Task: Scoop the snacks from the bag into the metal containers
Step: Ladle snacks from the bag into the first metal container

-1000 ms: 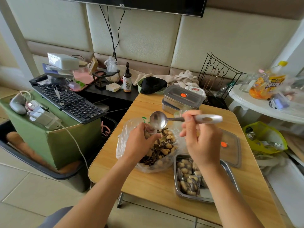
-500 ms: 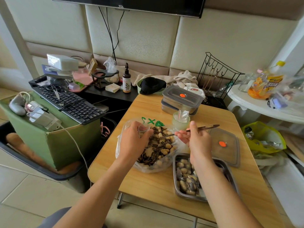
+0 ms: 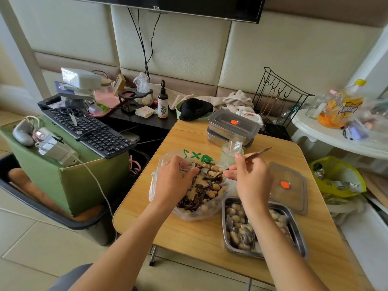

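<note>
Steel spoon [image 3: 257,153], pinched by its handle in the right hand [image 3: 249,181], has its bowl in the snacks [image 3: 210,191] with a few nuts on it, while the left hand [image 3: 174,179] grips the rim of the clear bag [image 3: 156,185] holding them. Just right of the bag the open metal container [image 3: 297,236] sits part-filled under the right forearm, near the front edge of the table [image 3: 189,234], its lid [image 3: 294,181] beside it. A small cup [image 3: 226,157] stands close behind the spoon handle, two stacked lidded containers [image 3: 231,129] farther back.
</note>
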Motion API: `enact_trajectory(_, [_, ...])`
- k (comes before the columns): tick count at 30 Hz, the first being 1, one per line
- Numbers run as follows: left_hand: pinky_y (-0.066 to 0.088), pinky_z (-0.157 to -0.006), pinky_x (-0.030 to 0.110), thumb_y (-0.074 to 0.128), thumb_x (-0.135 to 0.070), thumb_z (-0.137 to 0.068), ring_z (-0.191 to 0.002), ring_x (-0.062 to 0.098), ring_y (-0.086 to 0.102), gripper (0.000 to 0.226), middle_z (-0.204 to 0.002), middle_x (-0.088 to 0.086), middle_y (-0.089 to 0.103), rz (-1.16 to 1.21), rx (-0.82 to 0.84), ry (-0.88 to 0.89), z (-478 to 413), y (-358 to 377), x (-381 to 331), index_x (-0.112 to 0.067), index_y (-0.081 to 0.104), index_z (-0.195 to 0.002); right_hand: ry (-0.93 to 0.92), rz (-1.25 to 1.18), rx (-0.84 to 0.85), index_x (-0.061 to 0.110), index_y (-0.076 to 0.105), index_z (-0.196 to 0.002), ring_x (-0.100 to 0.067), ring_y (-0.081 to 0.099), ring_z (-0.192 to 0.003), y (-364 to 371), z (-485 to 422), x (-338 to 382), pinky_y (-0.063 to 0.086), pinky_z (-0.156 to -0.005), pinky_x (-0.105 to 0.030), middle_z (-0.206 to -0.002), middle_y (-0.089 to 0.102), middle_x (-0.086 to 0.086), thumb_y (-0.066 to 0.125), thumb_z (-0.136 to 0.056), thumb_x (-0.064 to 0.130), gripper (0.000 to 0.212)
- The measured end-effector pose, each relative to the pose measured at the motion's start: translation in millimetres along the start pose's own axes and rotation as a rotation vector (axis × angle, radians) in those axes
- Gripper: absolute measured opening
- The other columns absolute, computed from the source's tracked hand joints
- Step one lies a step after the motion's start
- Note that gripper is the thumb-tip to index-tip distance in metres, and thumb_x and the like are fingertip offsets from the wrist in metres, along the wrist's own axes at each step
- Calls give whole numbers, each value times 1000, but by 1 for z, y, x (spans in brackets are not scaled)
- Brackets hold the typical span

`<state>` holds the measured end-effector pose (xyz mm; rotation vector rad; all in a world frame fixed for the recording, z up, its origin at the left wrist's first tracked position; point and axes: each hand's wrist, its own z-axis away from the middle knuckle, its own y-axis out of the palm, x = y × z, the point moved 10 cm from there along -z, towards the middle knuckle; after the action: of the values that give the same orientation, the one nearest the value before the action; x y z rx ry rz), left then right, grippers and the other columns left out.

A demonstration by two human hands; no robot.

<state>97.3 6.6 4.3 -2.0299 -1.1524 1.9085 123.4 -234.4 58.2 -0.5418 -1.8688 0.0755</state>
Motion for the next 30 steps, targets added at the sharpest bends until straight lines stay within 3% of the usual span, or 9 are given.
enact_trajectory(6, [37, -57, 10, 71, -46, -93, -75, -5, 53, 34, -109, -8, 64, -36, 5, 5, -1, 2, 2, -19, 61, -112, -133, 63, 24, 9, 69, -97, -2, 71, -56, 6, 0, 10, 62, -55, -30, -68, 72, 4, 63, -102, 27, 19])
enact_trajectory(8, [37, -59, 10, 72, -46, -93, -75, -4, 53, 35, -109, -7, 64, -37, 1, 3, -1, 1, 3, -19, 62, -112, -20, -14, 18, 9, 68, -95, -7, 74, -58, 3, -3, -1, 62, -54, -30, -70, 74, 0, 63, -103, 28, 21])
enact_trajectory(13, [36, -58, 12, 72, -45, -93, -76, -4, 53, 32, -105, -9, 63, -43, -2, -2, -1, 1, 5, -20, 60, -108, 457, -416, -129, 1, 63, -102, -24, 79, -71, -13, -5, -54, 62, -63, -30, -83, 78, -12, 63, -103, 27, 26])
enact_trajectory(16, [37, -58, 13, 72, -45, -93, -76, -4, 53, 31, -105, -9, 63, -45, 2, -5, -1, 2, 5, -21, 59, -107, 546, -523, -188, 0, 62, -104, -25, 79, -72, -17, -6, -67, 62, -61, -25, -89, 77, -18, 62, -105, 24, 24])
enact_trajectory(22, [39, -59, 14, 72, -46, -93, -74, -1, 54, 34, -107, -8, 64, -56, 5, -8, -2, 3, 4, -18, 60, -109, 313, -316, -146, 1, 66, -100, -25, 77, -63, -32, -13, -33, 60, -54, -27, -78, 77, -12, 65, -103, 26, 25])
enact_trajectory(30, [38, -57, 15, 72, -47, -93, -77, 0, 56, 34, -107, -5, 66, -76, 22, 4, -1, 8, 4, -20, 58, -107, 73, -20, 8, 9, 65, -97, -10, 74, -59, -13, -10, -13, 63, -58, -30, -74, 75, -1, 59, -105, 28, 21])
